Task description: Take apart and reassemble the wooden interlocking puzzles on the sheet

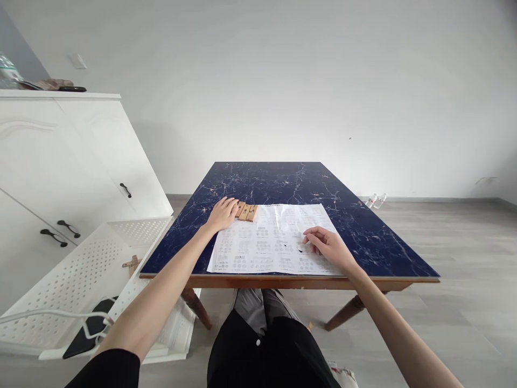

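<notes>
A large printed sheet of paper (266, 237) lies unfolded on the dark blue marbled table (278, 180), covered in small drawings and lines of text. On its upper left part sits a group of flat wooden pieces (245, 212) with dark slots, side by side. My left hand (223, 213) lies flat, its fingertips touching the leftmost wooden piece and partly covering it. My right hand (326, 245) hovers at or rests on the paper's right side, fingers loosely bent and apart, with nothing visible in them. Small black marks or bits show on the paper beside its fingers.
Left of the table stands a white perforated rack (92, 258) with a wooden cross-shaped piece (132, 264) in it. Behind it is a white cabinet (72, 156) with black handles. Plastic bottles (376, 201) stand on the floor by the wall, right of the table.
</notes>
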Demonstrator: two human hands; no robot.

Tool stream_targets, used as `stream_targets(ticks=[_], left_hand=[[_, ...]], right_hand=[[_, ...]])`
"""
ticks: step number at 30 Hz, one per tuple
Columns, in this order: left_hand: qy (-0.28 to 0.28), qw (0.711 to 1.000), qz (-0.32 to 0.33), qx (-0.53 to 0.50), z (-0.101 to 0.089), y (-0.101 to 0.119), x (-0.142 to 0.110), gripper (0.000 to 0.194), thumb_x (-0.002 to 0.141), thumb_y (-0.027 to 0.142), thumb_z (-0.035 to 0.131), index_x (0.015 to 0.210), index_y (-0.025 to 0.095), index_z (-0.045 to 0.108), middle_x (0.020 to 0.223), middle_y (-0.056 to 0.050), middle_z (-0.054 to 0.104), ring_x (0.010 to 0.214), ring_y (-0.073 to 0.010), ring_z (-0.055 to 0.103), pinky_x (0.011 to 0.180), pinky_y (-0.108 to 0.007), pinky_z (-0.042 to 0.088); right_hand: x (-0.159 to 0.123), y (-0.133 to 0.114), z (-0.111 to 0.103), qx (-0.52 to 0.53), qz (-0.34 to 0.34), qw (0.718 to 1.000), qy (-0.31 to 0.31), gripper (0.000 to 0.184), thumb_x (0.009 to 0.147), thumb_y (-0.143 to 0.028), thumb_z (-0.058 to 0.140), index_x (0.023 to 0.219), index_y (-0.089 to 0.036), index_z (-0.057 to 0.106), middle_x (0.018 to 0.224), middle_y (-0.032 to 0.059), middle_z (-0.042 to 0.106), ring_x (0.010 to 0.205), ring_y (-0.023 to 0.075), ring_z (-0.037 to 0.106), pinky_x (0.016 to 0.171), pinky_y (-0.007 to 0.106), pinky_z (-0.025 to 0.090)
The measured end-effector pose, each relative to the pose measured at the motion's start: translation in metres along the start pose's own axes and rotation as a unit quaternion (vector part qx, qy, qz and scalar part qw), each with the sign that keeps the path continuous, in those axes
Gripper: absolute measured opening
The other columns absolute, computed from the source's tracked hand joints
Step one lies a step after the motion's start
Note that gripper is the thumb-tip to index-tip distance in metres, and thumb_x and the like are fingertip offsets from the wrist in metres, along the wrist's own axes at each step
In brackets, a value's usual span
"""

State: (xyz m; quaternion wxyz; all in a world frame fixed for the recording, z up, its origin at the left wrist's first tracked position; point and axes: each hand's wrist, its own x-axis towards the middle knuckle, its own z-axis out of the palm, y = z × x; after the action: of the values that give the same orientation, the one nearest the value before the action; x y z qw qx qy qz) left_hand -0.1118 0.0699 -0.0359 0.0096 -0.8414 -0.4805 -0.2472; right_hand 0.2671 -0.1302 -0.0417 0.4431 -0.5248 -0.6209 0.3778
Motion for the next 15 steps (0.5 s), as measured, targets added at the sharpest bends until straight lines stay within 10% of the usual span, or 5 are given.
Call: stream_targets(ticks=[15], left_hand=[[0.040,0.997,-0.061,-0.008,0.0030,-0.0088,-0.0027,0.035,0.106,0.037,0.068,0.137,0.020,0.066,0.140,-0.013,0.067,0.117,-0.0263,0.070,0.099,-0.048,0.062]], right_hand=[[0.0002,-0.0001,-0.0005,0.017,-0.002,1.000,0.006,0.052,0.095,-0.074,0.063,0.105,-0.024,0.069,0.098,0.0093,0.079,0.068,0.0194,0.062,0.063,0.034,0.050]])
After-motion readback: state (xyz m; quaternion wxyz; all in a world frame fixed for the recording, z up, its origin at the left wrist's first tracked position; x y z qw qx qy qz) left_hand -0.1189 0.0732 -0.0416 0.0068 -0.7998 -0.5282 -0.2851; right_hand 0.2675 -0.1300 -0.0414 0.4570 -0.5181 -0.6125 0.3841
